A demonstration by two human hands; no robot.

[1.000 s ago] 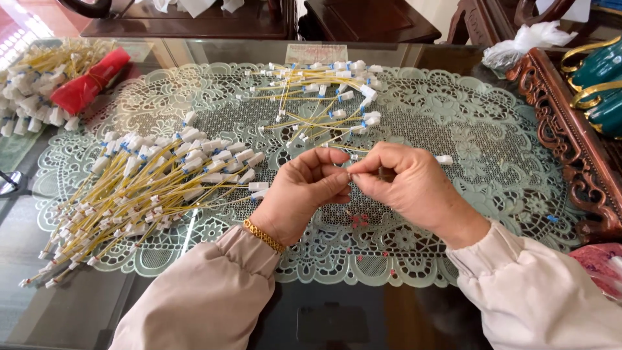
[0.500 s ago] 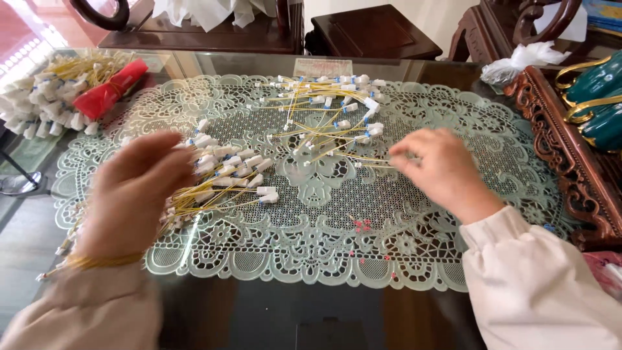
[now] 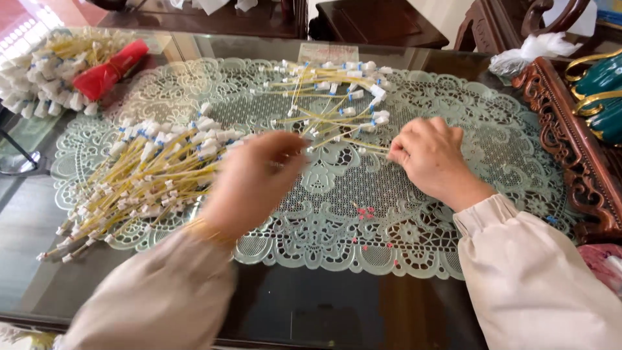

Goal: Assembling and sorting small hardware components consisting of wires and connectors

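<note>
A pale green lace mat (image 3: 363, 240) covers the middle of a dark glass table. On its left lies a big heap of yellow cables with white end plugs (image 3: 142, 175). A smaller loose pile of the same cables (image 3: 337, 104) lies at the mat's far middle. My right hand (image 3: 431, 155) rests on the mat with its fingers pinched on the end of a yellow cable from the small pile. My left hand (image 3: 253, 181) is blurred, hovering just right of the big heap; I cannot see anything in it.
A bundle of cables with a red wrap (image 3: 71, 71) lies at the far left. A carved dark wooden edge (image 3: 570, 149) runs along the right, with a crumpled white plastic bag (image 3: 534, 52) and teal objects (image 3: 599, 91) beyond it.
My hands, together at the mat's middle a second ago, split apart. The left swung to the big heap and has come back toward the middle; the right reached the small pile.
</note>
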